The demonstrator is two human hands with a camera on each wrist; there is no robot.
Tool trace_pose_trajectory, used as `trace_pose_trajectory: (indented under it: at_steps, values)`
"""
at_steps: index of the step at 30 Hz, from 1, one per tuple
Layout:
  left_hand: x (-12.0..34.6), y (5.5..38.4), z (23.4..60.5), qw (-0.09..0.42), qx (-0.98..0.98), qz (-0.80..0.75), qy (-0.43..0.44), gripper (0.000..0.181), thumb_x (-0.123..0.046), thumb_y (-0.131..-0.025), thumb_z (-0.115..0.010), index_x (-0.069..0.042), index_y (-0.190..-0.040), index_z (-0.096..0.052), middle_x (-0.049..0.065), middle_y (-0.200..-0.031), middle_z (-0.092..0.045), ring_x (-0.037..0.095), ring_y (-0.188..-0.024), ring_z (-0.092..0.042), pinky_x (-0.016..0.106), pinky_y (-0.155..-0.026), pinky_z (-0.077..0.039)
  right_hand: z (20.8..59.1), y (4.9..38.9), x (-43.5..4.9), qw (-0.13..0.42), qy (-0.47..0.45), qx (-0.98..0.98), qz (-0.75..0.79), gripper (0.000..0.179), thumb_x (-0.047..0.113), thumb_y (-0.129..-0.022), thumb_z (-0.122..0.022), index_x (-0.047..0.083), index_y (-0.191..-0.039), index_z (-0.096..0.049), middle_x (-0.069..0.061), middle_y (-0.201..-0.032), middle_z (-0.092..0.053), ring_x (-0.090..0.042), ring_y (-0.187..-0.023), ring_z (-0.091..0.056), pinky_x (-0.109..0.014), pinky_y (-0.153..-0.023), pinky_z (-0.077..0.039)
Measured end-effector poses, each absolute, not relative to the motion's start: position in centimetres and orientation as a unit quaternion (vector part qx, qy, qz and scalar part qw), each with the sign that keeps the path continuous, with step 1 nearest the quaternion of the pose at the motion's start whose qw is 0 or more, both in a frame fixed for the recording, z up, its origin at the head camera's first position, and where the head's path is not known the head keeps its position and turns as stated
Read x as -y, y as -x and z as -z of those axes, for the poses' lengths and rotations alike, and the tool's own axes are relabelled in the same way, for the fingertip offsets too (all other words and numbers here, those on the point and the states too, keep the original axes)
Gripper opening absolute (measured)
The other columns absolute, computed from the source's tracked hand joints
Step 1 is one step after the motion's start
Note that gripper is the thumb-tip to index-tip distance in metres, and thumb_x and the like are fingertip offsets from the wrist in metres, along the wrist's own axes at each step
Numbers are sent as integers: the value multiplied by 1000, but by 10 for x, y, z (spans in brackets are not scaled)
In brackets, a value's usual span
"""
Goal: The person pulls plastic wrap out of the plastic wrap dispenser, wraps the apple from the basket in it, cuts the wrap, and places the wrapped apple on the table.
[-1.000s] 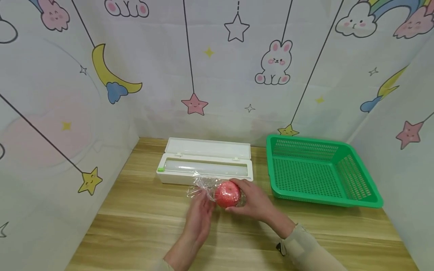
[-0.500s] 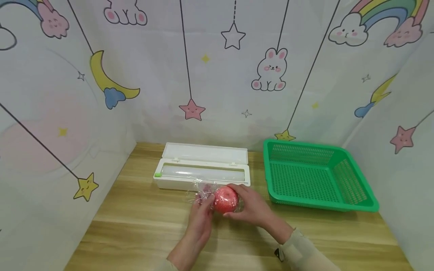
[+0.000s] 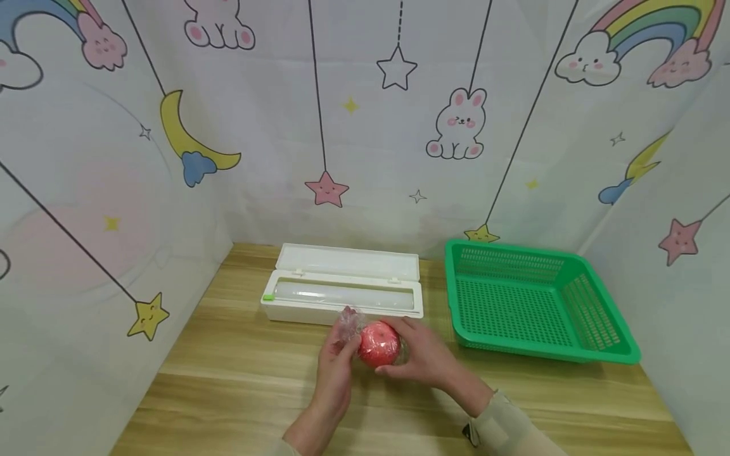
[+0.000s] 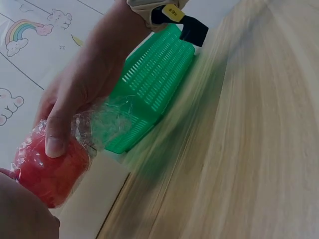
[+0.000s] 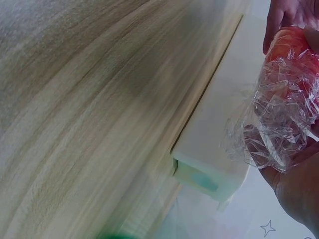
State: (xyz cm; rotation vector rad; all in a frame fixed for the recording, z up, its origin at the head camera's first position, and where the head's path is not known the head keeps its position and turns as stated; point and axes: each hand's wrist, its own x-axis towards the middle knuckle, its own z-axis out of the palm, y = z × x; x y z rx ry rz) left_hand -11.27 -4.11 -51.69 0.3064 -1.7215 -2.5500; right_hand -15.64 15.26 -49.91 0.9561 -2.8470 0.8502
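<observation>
A red apple (image 3: 379,344) wrapped in cling film is held between both hands above the table, just in front of the film box. My right hand (image 3: 421,352) grips its right side, thumb at the near edge and fingers over the far side. At its left, my left hand (image 3: 335,370) holds the loose film (image 3: 350,324) against the fruit, its thumb at the apple's side. In the left wrist view the right thumb presses on the apple (image 4: 52,167). Crumpled film (image 5: 279,117) bunches out toward the right palm in the right wrist view.
Behind the hands stands a white cling film box (image 3: 343,315), lid (image 3: 348,262) raised, a film roll (image 3: 345,295) inside. A green slotted basket (image 3: 544,351) sits at the right. Printed cloth walls (image 3: 365,139) enclose the wooden table (image 3: 228,392).
My left hand has shifted from beneath the spread film to the apple's side, its thumb now against it. The loose film on the left is gathered in closer. The right hand keeps its hold.
</observation>
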Motion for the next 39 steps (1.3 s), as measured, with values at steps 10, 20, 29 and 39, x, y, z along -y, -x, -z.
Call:
trace_pose_trajectory:
  at_steps: [10,20,29,39]
  values:
    - [44,112,517,26,614,788,-25,55,-3,-110,-52,-12,-163,-44,1,-169,-42,26,-158,-33,38,-124,-34,499,156,-152,2,-304,914,-269,88,51,-78,-93,19,-152,-58,-4,-139,-67,-25,-122,-66,-50,-96,-60]
    - [42,112,517,29,643,766,17,53,1,-110,-43,-12,-161,-49,5,-168,-45,23,-157,-37,32,-122,-36,500,158,-149,-5,-304,916,-261,90,52,-78,-93,23,-155,-55,-7,-143,-65,-28,-125,-65,-52,-96,-60]
    - [49,113,520,96,738,664,76,60,13,-103,-43,-16,-154,-59,-3,-157,-57,18,-151,-46,37,-125,-33,499,157,-147,-1,-317,910,-266,89,52,-78,-93,21,-153,-56,-4,-140,-67,-25,-123,-66,-48,-95,-61]
    - [59,114,520,151,801,544,199,58,8,-98,-51,-4,-154,-56,14,-159,-54,30,-150,-48,43,-122,-37,496,158,-146,-8,-313,914,-258,91,50,-78,-93,21,-155,-55,-5,-142,-66,-25,-125,-65,-48,-98,-60]
